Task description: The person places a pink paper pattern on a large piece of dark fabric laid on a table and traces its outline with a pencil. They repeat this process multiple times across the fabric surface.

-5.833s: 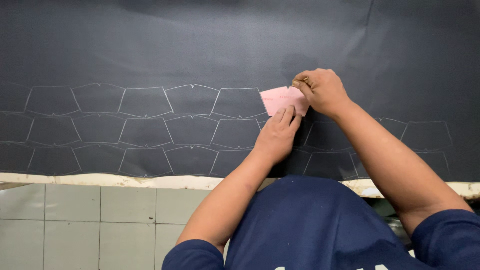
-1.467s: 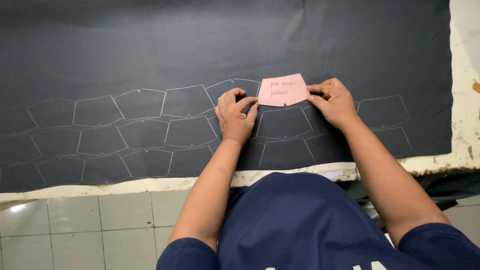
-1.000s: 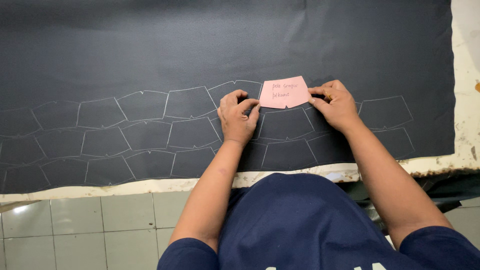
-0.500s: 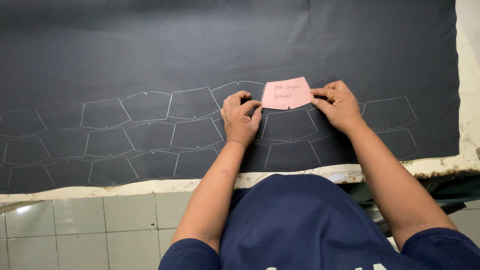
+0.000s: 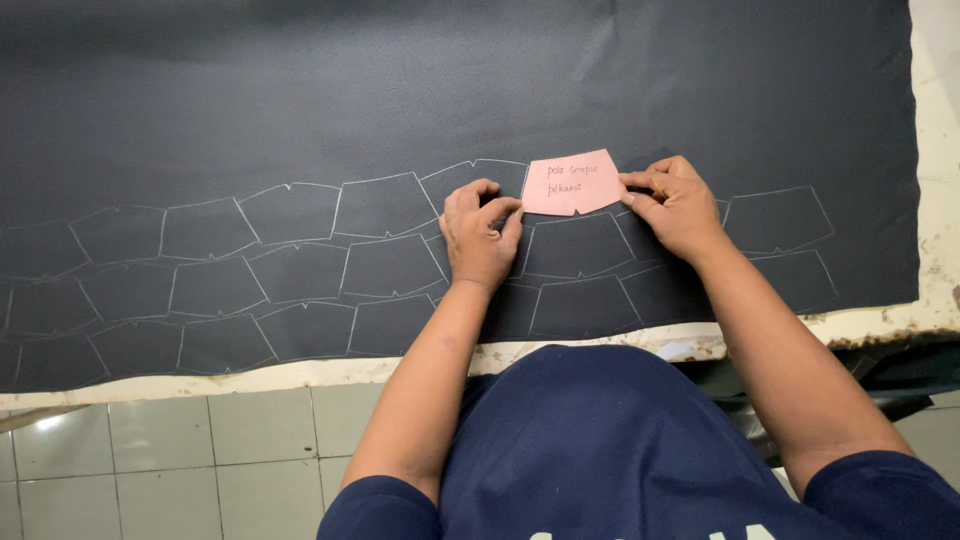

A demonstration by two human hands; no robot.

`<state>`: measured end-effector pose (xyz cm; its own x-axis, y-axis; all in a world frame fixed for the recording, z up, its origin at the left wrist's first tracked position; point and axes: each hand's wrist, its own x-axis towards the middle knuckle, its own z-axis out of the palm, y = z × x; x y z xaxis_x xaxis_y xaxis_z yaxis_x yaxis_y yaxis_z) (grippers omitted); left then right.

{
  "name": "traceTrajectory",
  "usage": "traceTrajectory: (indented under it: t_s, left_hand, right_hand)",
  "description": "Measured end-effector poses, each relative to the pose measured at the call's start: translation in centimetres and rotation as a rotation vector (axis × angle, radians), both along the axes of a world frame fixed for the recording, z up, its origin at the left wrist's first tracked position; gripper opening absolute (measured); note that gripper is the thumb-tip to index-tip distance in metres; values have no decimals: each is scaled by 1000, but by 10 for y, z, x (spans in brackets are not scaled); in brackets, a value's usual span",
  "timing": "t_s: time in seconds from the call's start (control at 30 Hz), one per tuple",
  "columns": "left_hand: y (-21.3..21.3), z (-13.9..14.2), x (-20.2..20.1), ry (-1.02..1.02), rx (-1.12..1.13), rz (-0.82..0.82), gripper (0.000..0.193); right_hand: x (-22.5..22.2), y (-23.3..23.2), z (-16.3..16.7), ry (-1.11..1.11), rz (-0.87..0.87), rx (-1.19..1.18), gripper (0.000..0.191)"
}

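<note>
The left fingers (image 5: 500, 212) are bent and close together. Their tips press on the left edge of a small pink card (image 5: 572, 183). They do not pinch the card, they just push it flat. The right fingers (image 5: 640, 186) are curled in tight. They touch the right edge of the same card. Something thin and yellowish peeks out between them, but it is too small to tell what it is.

The pink card has straight sides, a slanted top corner and a small notch at the bottom. There is some handwriting on it. It lies flat between the two hands.

The left hand (image 5: 478, 235) rests palm down, just below and left of the card. The right hand (image 5: 682, 205) rests just right of it.

Under the card and both hands is a big black sheet (image 5: 400, 90). It covers most of the table (image 5: 935, 120), whose worn pale edge shows at the right and along the front.

Pale lines (image 5: 290, 255) are drawn on the sheet. They make rows of shapes like the card, side by side, running off to the left. A few more sit right of the right hand.

The person wears a dark blue shirt (image 5: 600, 450). Pale floor tiles (image 5: 180, 460) show at the lower left.
</note>
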<state>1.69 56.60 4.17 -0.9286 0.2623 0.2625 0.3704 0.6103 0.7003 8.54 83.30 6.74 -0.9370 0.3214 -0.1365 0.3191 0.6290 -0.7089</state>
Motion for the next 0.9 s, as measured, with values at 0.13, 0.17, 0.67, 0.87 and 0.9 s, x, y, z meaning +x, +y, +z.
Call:
traceTrajectory:
  t_s: [0.13,0.17,0.67,0.87,0.9]
  left_hand:
    - [1,2,0,5,5,-1,9]
    - [1,3,0,3,3,-1,9]
    - [48,-4,24,383,-328,-440,36]
    - [54,-13,33,422,-383,-403,39]
    - [55,-16,34,398,-378,-402,36]
  right_hand:
    - [2,0,-1,38,15,17,26]
    - [2,0,-2,39,15,19,26]
    - [-23,-3,6,252,154,124,22]
    - [-63,-51,38,177,255,108,28]
    - [-70,-61,42,132,298,66,28]
